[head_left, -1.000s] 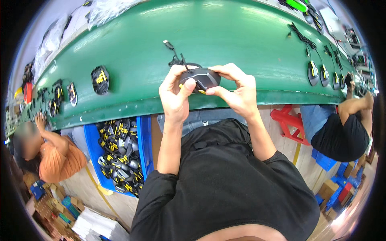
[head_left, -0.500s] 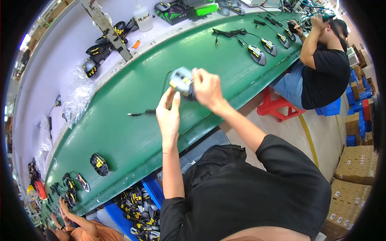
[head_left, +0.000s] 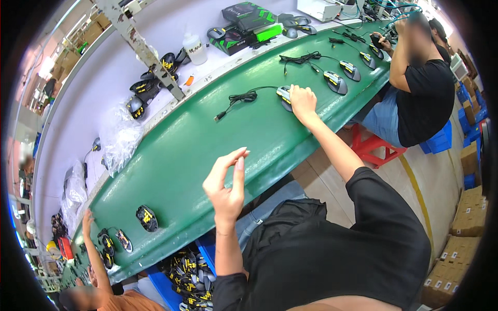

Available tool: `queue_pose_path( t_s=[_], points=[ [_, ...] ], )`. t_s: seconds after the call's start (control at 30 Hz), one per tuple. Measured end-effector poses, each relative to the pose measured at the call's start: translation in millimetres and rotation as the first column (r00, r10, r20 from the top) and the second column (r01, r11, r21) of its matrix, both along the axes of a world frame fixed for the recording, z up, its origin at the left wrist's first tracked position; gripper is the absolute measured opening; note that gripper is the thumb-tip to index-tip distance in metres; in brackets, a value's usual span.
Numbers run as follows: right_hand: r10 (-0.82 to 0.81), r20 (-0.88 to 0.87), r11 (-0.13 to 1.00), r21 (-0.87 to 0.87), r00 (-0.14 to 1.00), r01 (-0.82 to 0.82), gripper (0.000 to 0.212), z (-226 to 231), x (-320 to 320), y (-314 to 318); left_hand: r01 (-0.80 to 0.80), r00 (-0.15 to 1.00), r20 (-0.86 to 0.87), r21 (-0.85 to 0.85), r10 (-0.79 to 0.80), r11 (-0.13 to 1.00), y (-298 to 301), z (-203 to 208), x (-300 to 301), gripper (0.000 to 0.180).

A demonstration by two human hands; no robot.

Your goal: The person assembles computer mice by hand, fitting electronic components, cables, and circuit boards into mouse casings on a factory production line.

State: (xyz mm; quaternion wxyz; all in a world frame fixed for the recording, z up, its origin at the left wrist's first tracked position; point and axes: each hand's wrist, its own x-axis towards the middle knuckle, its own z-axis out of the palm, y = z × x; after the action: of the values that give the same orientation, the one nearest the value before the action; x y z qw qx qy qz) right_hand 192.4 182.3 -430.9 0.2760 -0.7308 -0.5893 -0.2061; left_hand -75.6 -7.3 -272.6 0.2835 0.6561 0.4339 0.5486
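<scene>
My right hand (head_left: 303, 102) has its fingers wrapped over a grey and black computer mouse (head_left: 284, 97) with yellow and pale strips, on the green work surface. The mouse's bundled black cable (head_left: 243, 97) stretches out to its left, ending in a USB plug (head_left: 220, 116). Nearer to me, my left hand (head_left: 226, 187) is raised above the surface near its front edge, holding nothing. Its thumb and fingers are bent, with a gap between them. To its left lies an open mouse shell (head_left: 147, 218) with yellow parts inside.
Several corded mice (head_left: 335, 83) line the surface toward a person in black (head_left: 423, 98) at right. At lower left, a person in orange (head_left: 127, 301) reaches in. A blue bin (head_left: 208, 249) of mouse parts sits below the edge. A bottle (head_left: 195, 50) and plastic bags (head_left: 118, 137) are at the back.
The mouse was held up between both hands. Now it is down on the green surface farther right under my right hand, and my left hand has let go and drawn nearer to me.
</scene>
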Motion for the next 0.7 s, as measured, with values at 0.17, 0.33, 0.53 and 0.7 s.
queue_pose_path(
  t_s=[0.17,0.33,0.53,0.7],
  points=[
    [-0.01,-0.224,0.956,-0.289,0.975,-0.057,0.035,39.3,6.8,15.8,-0.379,0.737,-0.587,0.051,0.335,0.924,-1.3,-133.9,-31.6,0.035],
    [-0.019,-0.298,0.994,-0.111,0.954,-0.015,0.05,74.7,66.7,133.2,-0.46,0.728,-0.606,-0.082,0.322,0.884,-2.7,-121.7,-25.5,0.034],
    [-0.137,-0.221,0.983,-0.153,0.966,0.105,0.078,49.6,128.0,291.6,-0.468,0.701,-0.659,-0.138,0.272,0.873,-11.2,-124.3,-28.8,0.03],
    [-0.237,-0.278,0.924,-0.362,0.931,0.127,0.083,19.8,154.7,348.0,-0.457,0.681,-0.704,-0.194,0.2,0.868,-13.9,-121.6,-28.1,0.03]
  ],
)
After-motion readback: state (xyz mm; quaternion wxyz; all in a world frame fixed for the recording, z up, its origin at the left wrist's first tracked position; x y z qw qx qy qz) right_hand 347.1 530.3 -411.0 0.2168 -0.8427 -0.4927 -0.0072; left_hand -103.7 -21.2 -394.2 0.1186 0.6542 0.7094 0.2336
